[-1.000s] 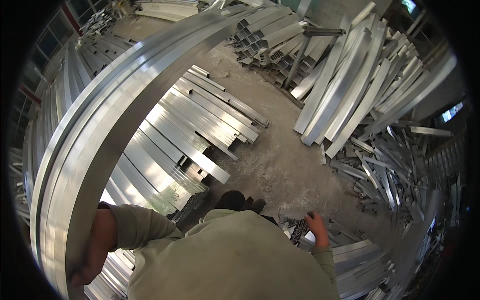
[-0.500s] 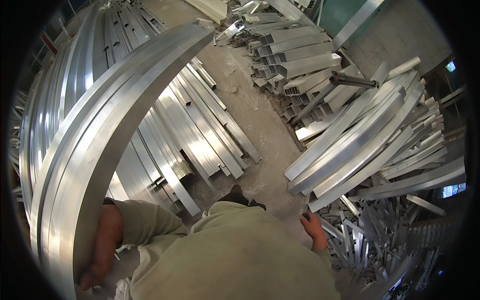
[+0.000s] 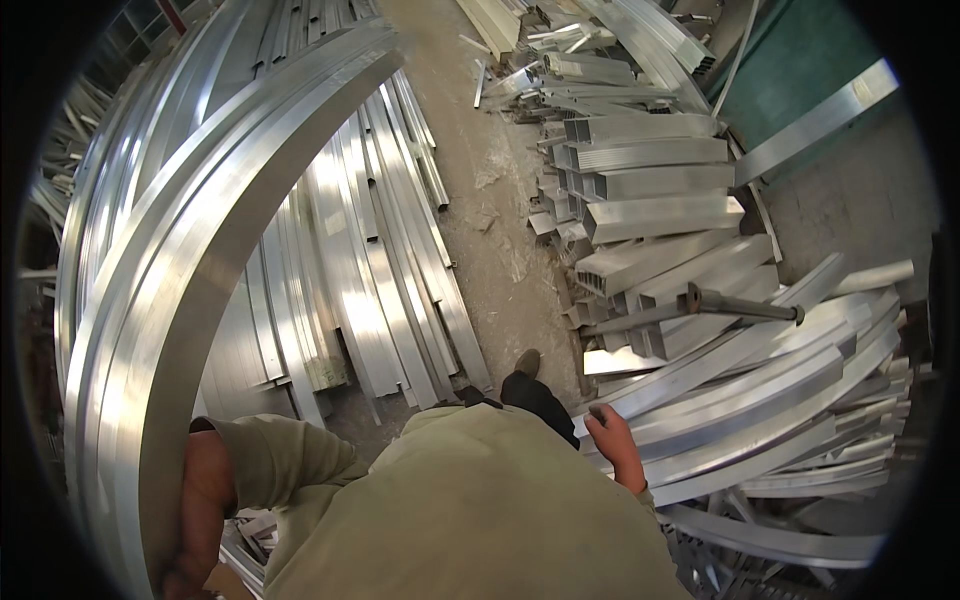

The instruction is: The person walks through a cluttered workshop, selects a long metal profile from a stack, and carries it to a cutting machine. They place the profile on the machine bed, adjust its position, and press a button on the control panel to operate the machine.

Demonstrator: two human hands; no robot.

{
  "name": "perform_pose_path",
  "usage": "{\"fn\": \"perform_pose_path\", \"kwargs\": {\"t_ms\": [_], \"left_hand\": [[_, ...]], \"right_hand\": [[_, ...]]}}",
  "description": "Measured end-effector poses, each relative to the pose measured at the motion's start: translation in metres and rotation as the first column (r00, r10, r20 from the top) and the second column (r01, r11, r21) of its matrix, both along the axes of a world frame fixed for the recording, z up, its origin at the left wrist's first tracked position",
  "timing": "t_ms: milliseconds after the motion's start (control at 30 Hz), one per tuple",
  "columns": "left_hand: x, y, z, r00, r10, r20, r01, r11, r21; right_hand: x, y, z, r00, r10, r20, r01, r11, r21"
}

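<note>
A long silvery aluminium profile (image 3: 200, 270) with grooves along its top runs from the lower left up to the far middle, bent by the lens. My left hand (image 3: 188, 575) is closed on its near part at the lower edge, with the forearm along its side; the fingertips are partly hidden. At the lower right my right hand (image 3: 612, 440) is held beside my body, fingers curled. Something small and dark shows at its thumb side, too unclear to name. This hand is apart from the profile, in front of stacked bars.
Long aluminium bars (image 3: 370, 290) lie in layers on the left. On the right are cut box profiles (image 3: 660, 185), a dark metal post (image 3: 745, 303) jutting out, and curved-looking loose bars (image 3: 740, 400). A concrete aisle (image 3: 490, 220) runs between, with my shoe (image 3: 528, 362) on it.
My view has shifted as I step along the aisle; the right-hand stacks appear lower and closer. The profile remains in my left hand, and my right hand has swung slightly up and leftward.
</note>
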State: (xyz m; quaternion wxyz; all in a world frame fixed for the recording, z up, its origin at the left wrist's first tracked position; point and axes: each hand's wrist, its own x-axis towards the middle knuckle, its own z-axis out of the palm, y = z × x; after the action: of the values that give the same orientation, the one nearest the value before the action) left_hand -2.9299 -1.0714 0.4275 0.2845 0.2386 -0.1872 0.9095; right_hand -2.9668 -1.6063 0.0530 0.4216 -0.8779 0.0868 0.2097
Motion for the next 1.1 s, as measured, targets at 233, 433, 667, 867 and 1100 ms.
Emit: {"fn": "perform_pose_path", "kwargs": {"t_ms": [233,433,667,867,1100], "left_hand": [[0.104,-0.087,0.055,0.982,0.170,-0.079,-0.171,0.985,-0.003],[0.213,-0.113,0.047,0.901,0.242,-0.360,-0.222,0.970,0.097],[0.419,-0.077,0.029,0.949,0.278,-0.148,-0.292,0.953,-0.082],[0.594,0.025,0.056,0.946,0.323,-0.019,-0.323,0.946,-0.012],[0.786,0.119,0.049,0.954,0.291,0.074,-0.287,0.956,-0.059]], "right_hand": [[0.306,-0.006,0.058,0.905,0.385,0.180,-0.401,0.914,0.066],[0.480,0.038,0.062,0.814,0.520,0.261,-0.564,0.815,0.134],[0.679,0.092,0.022,0.707,0.679,0.197,-0.699,0.714,0.044],[0.849,0.124,0.012,0.892,0.442,0.096,-0.451,0.885,0.112],[1.016,0.156,0.015,0.932,0.362,0.003,-0.361,0.929,0.079]]}}
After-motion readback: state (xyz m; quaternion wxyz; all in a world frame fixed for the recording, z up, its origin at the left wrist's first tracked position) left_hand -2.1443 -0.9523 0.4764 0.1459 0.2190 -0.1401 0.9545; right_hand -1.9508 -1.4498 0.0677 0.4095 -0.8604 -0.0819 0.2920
